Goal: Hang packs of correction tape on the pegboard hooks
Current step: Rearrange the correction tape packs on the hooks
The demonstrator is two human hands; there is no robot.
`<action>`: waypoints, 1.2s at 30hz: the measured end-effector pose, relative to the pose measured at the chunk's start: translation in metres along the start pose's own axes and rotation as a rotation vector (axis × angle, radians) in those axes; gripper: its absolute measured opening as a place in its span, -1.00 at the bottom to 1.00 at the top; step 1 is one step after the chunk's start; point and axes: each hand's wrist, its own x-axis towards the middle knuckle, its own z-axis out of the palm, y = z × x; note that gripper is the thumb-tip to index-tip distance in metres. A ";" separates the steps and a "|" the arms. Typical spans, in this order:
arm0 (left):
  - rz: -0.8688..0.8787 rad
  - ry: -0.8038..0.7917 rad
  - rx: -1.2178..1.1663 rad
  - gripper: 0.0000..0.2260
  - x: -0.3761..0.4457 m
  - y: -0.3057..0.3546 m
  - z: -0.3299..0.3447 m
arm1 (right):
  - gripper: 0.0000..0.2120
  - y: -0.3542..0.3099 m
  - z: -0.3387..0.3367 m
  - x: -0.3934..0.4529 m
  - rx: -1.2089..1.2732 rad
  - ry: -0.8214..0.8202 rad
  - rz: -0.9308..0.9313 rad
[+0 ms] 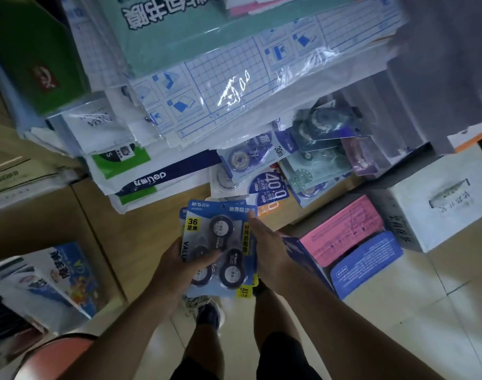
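Plastic-wrapped grid sheets [234, 86] lying stacked up top, overhanging white deli bag [149, 179]. Pink-and-blue box [352, 242] sitting on floor right, beside white carton [440, 198]. Green folder [34, 50] leaning upper left.

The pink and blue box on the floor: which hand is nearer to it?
Right. The right hand sits just beside the pink and blue box, along the correction tape pack's right edge; the left hand grips the pack's far side.

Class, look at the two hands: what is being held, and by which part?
A blue pack of correction tape. The left hand grips its left edge, thumb across the front; the right hand lies against its right edge.
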 end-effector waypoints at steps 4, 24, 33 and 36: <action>0.025 0.087 0.034 -0.48 -0.001 -0.004 0.010 | -0.60 -0.031 -0.017 0.010 0.003 0.223 -0.153; 0.001 0.433 -0.130 -0.41 0.000 -0.051 -0.034 | -0.33 -0.036 0.015 0.100 0.339 0.173 0.097; 0.083 0.514 -0.062 -0.48 -0.013 -0.046 -0.040 | -0.36 -0.028 0.003 0.097 0.259 0.185 0.052; 0.101 0.586 -0.047 -0.48 -0.016 -0.048 -0.049 | -0.32 -0.006 -0.014 0.083 0.248 0.186 0.051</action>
